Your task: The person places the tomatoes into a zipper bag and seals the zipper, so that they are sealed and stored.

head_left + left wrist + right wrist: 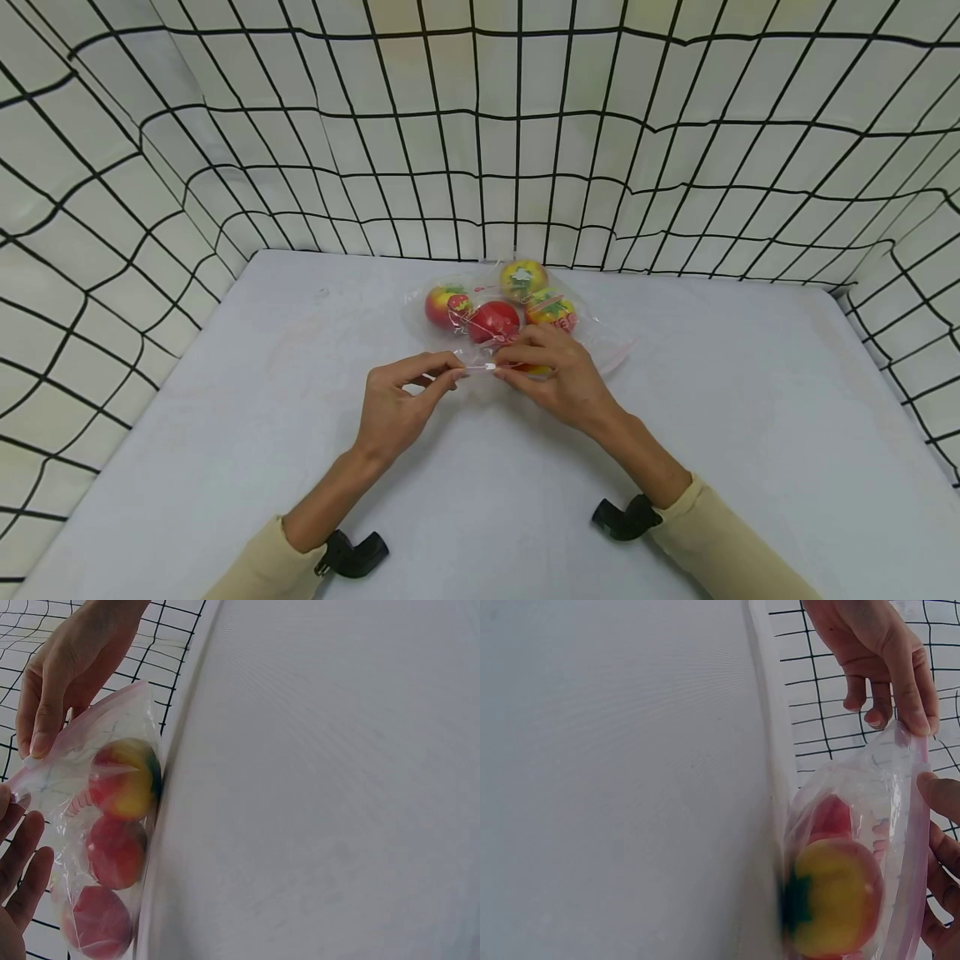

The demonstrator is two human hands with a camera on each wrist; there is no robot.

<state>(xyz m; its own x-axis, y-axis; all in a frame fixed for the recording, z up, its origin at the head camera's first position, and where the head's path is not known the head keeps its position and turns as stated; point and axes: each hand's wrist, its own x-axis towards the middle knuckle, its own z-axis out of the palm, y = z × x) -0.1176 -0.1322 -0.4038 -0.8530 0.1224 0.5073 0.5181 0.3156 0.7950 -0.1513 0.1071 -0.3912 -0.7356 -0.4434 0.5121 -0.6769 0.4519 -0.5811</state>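
A clear plastic zip bag (611, 343) with a pink-edged mouth lies towards the far side of the table. Several red and yellow round fruits (493, 322) with green tops are inside it. My left hand (397, 404) pinches one end of the bag's mouth between thumb and finger, its other fingers loosely bent. Close beside it, my right hand (561, 379) pinches the zip strip at a small white slider (490, 367). In the right wrist view the pink strip (912, 862) runs down from the left fingertips past the right thumb. The right hand partly covers one fruit.
A white cloth covers the table (750, 400). Black wire mesh (517, 142) stands around its back and sides, close behind the bag. Black curved camera mounts (626, 518) stick out from both wrists at the sleeve cuffs.
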